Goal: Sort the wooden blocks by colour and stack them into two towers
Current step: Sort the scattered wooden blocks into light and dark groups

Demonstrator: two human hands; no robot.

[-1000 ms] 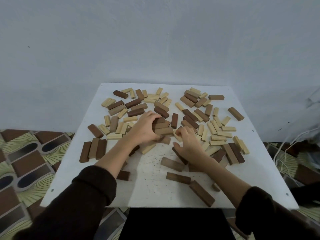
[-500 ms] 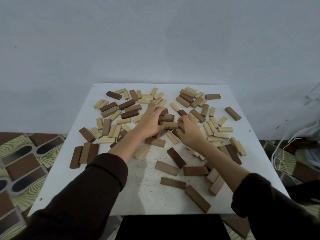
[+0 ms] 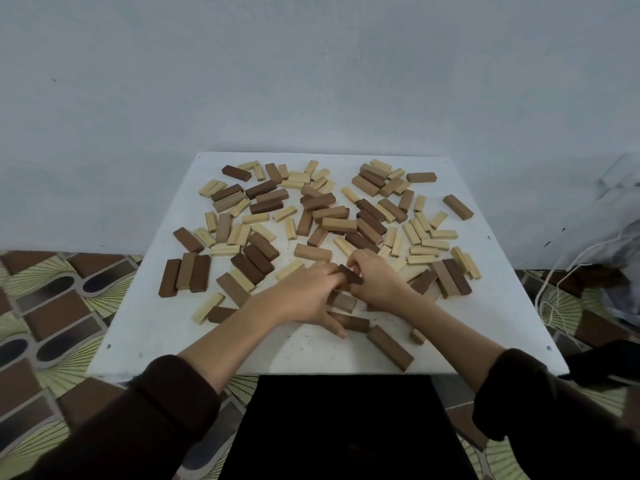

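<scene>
Many dark brown and pale wooden blocks lie scattered over the white table. My left hand lies flat over blocks at the near middle, fingers stretched out, thumb spread toward a brown block. Its fingertips touch a dark brown block that my right hand pinches just above the table. Three brown blocks lie side by side at the left. A pile of brown blocks sits in the middle, and pale blocks crowd the right.
A long brown block lies close to the table's front edge. White cords hang off to the right over the patterned floor. A pale wall rises straight behind the table.
Both hands have drawn back from the middle pile toward the near edge. The right hand now holds a dark brown block between the two hands.
</scene>
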